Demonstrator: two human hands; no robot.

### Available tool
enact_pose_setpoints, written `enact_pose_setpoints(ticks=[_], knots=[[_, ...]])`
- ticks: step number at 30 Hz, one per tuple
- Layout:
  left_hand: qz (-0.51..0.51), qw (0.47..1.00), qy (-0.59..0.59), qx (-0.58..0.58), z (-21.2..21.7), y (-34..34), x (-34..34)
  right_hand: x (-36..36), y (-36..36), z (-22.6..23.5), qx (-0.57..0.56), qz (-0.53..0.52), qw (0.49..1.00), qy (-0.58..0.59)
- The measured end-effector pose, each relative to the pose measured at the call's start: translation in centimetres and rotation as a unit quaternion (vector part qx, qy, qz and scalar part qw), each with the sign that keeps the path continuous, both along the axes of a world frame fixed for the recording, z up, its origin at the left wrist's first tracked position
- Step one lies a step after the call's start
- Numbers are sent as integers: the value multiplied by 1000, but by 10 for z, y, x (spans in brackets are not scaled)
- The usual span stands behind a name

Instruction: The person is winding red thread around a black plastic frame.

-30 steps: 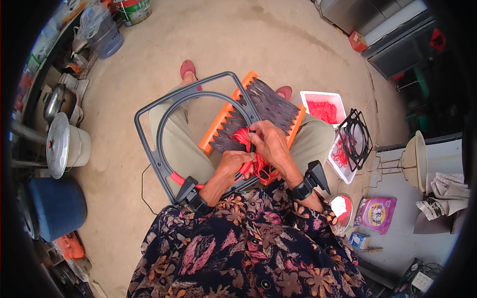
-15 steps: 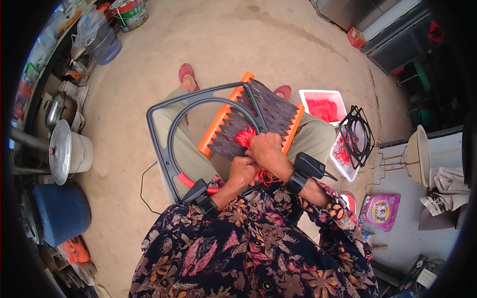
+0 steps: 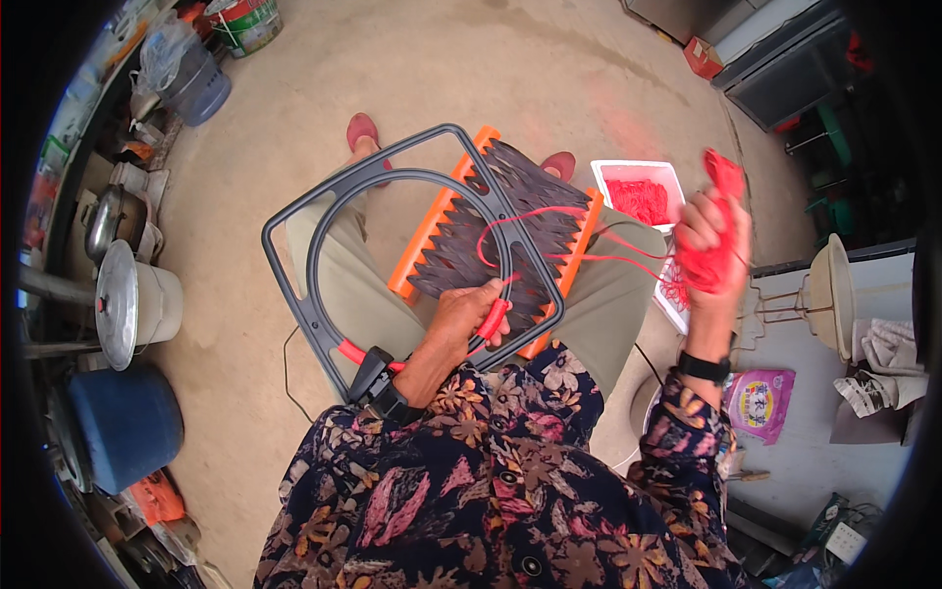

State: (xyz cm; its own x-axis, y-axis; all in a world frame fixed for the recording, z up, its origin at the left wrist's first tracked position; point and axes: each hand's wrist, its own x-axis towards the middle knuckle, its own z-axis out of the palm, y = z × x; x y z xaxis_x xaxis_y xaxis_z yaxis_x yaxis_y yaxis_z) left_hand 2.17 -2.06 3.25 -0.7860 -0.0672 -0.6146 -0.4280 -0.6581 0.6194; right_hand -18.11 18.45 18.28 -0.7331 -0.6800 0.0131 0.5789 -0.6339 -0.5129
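Note:
A dark grey plastic frame with a round hoop rests on my lap, over an orange-edged board covered with dark woven strips. My left hand grips the hoop's lower rim, where red cord is wound around it. My right hand is raised to the right and holds a bundle of red cord. Thin red strands run from that bundle back across the board to the hoop.
A white tray of red cord sits on the ground by my right knee. Metal pots, a blue tub and buckets line the left side. A grey table with a pink packet stands at right.
My right hand has pulled away from the hoop, up and to the right, drawing the red cord out. The left hand stays on the hoop's rim.

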Motion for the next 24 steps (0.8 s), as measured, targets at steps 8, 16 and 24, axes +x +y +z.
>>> enact_pose_setpoints(ticks=[8,16,24], knots=[[4,1000,-2,15,-5,-3,4,32,113,-8,128,-125,980,86],[8,1000,4,11,-2,-2,7,123,0,-73,483,98,867,76],[31,997,37,53,6,-3,8,143,-44,-98,444,41,890,96]])
